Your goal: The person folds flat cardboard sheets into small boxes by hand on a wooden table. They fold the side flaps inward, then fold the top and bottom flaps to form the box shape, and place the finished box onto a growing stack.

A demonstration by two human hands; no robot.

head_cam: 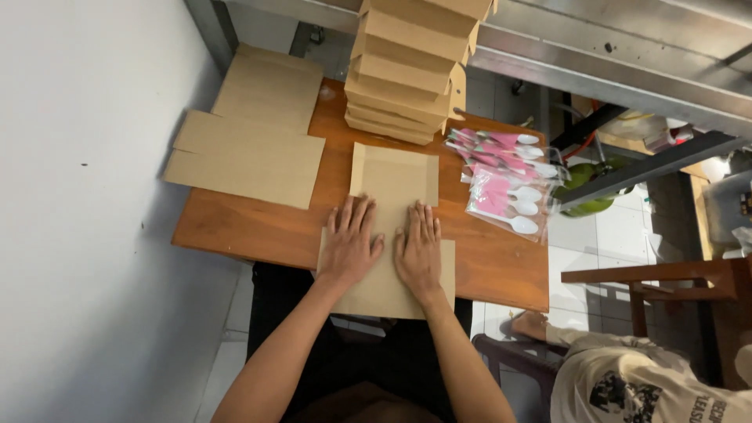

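Both hands are flat and open, palms down, on a flat cardboard box blank lying on the near middle of the wooden table. Left hand and right hand sit side by side on its near half, so the far part sticks out past the fingertips. Stack of folded boxes is further back, spoon packets to the right.

Small food-stall / takeaway packing spot, prob back of a kitchen. Wooden table w/ stack of folded kraft boxes, flat cardboard blanks, packets of plastic spoons w/ pink napkins. Steel counter edge above, white tile floor, green gas cylinder w/ hose, plain white wall
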